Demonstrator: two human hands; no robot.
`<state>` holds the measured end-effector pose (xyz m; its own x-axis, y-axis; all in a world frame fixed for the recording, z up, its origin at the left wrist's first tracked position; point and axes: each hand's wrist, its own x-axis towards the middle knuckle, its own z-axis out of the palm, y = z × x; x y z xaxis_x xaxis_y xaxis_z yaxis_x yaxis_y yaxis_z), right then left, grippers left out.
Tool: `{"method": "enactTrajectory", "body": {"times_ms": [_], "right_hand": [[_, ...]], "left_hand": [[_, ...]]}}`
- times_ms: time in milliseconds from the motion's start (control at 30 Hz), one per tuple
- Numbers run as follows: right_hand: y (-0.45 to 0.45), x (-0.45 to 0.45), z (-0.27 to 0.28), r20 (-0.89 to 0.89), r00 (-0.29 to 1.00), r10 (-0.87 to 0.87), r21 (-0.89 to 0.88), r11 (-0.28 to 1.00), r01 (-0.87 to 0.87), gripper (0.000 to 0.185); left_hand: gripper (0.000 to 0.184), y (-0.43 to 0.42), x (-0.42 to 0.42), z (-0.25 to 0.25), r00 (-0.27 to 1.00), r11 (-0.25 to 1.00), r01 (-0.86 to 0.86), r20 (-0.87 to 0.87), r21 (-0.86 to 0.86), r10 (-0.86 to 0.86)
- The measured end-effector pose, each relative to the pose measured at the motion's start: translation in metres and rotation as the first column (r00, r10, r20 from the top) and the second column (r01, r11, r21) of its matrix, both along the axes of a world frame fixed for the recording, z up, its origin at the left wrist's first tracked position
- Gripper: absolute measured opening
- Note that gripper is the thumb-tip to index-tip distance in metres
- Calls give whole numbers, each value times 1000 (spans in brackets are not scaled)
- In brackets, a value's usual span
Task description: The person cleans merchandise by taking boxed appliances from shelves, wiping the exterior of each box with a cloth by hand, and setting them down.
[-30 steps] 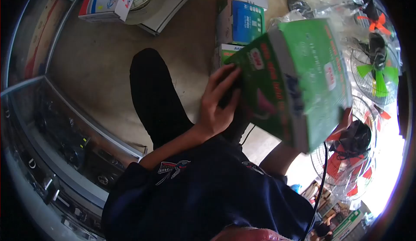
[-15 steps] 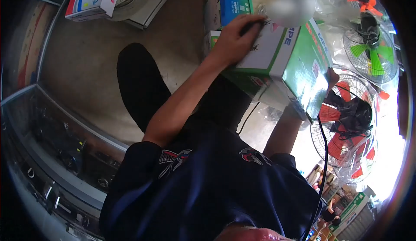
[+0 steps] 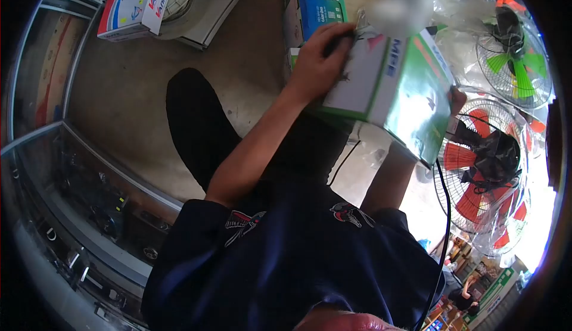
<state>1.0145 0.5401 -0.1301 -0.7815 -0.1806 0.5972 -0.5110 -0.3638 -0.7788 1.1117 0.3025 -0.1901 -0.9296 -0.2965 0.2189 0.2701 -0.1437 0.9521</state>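
Both hands hold a green and white cardboard box (image 3: 414,101) marked MPE, tilted in front of my body. My left hand (image 3: 322,60) grips its upper left edge with bent fingers, the thumb lying over the white face. My right hand (image 3: 457,100) reaches behind the box and clasps its right side; only some fingers show there, and the rest is hidden. A blurred round patch covers part of the view just above the box.
Fans wrapped in plastic, one with red blades (image 3: 468,158) and one with green (image 3: 521,81), stand at right. A stack of lamp boxes (image 3: 322,12) lies ahead. A Vanni box (image 3: 140,9) is at upper left; a glass display case (image 3: 89,194) at left. A person (image 3: 465,298) appears lower right.
The box has tilted a little and shifted slightly in both hands. My left hand has moved slightly down and left with it. The surroundings have shifted a little in view.
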Motion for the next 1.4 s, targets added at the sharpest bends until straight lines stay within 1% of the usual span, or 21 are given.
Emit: {"method": "enactTrajectory", "body": {"times_ms": [100,167,300,367,400,433,533,567,600,633,700,767,800,867,900,967,1067,1167,1233,1300,1400], "right_hand": [[-3,-8,0,-170,981,-97,67,992,109,40],[-12,-31,6,-285,947,-149,111,976,187,39],[-36,-45,16,-528,824,-204,159,930,333,37],[-61,-58,46,-244,968,60,430,901,53,59],[-64,-60,59,-255,964,67,426,903,50,59],[-61,-56,72,-127,985,120,483,874,-45,63],[-35,-22,105,257,946,197,562,766,-313,77],[-11,11,90,414,890,191,214,930,-299,76],[14,49,65,550,797,249,-148,969,-200,75],[13,75,54,540,804,250,-134,968,-211,75],[-6,120,37,691,682,-240,-19,937,348,61],[-22,126,66,566,622,-541,251,832,496,49],[-31,125,81,539,637,-551,220,822,525,42],[25,114,70,472,718,-511,238,858,454,37],[35,116,69,430,762,-485,254,874,414,37],[26,122,75,412,752,-514,279,857,433,37],[30,116,64,349,757,-551,441,810,386,37],[28,111,74,432,743,-512,350,854,385,37],[31,110,67,427,759,-491,341,865,368,39],[35,111,56,286,765,-577,484,776,404,39],[65,98,37,223,750,-623,568,709,419,38]], "left_hand": [[35,1,11,-59,969,983,66,226,174,-104],[32,-2,18,-66,913,953,-41,398,301,-87],[38,-14,15,-55,935,896,-56,338,440,-107],[48,-28,14,-80,970,655,97,75,749,-230],[54,-30,9,-91,972,457,113,-2,882,-235],[54,-32,11,-100,973,461,117,-9,880,-230],[47,-47,9,-98,999,546,40,-16,837,-49],[48,-56,17,-89,988,653,-109,151,750,-8],[49,-54,22,-82,992,700,-118,116,704,50],[50,-50,27,-76,990,740,-137,78,659,113],[53,-35,41,-47,992,732,-118,114,671,55],[40,-32,46,-35,998,822,-65,48,565,46],[40,-37,50,-26,998,823,-59,58,565,32],[29,-58,54,-5,993,967,-24,121,252,-6],[29,-65,51,7,992,967,-20,129,254,-13],[26,-79,39,34,990,992,-115,-90,-54,110],[31,-66,34,96,930,948,68,-325,-310,-173],[32,-43,27,143,819,880,156,-439,-448,-369],[33,-38,-11,125,784,890,173,-488,-422,-384],[33,-39,-43,90,886,913,326,-258,-246,-386],[34,-44,-58,5,971,946,230,-14,-229,-239]]}}
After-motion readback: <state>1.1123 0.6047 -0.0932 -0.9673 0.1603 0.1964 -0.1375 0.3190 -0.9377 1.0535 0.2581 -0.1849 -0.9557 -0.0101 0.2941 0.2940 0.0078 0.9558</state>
